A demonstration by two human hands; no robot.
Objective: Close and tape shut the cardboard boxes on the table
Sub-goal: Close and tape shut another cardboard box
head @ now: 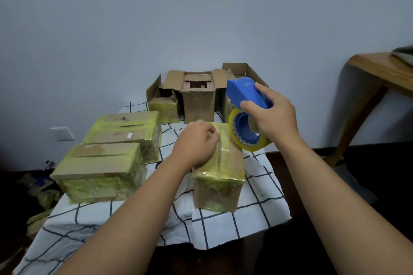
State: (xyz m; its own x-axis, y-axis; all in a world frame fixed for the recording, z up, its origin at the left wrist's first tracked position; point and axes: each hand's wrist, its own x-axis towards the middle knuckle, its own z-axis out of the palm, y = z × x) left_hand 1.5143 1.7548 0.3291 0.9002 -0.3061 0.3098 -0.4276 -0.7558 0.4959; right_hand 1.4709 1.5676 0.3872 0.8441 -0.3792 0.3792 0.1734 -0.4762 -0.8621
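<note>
Fingers (pixel 212 135) of the left hand (pixel 196 143) curl down onto the top of the small taped box (pixel 220 176) at the centre of the frame, pressing the yellowish tape there; whether they pinch a tape end cannot be told. Just right of it and higher, the right hand (pixel 271 118) grips the blue tape dispenser (pixel 245 94), thumb and fingers wrapped around its body, with the tape roll (pixel 244 134) hanging just above the box's far right corner. This box stands on a checked tablecloth (pixel 223 225). At the left of the frame two larger taped boxes (pixel 100 169) (pixel 125 131) sit close together, one behind the other. Farther back, at centre, three open cardboard boxes (pixel 197 100) stand with flaps up against the wall. A wooden table (pixel 380 69) shows at the right edge.
</note>
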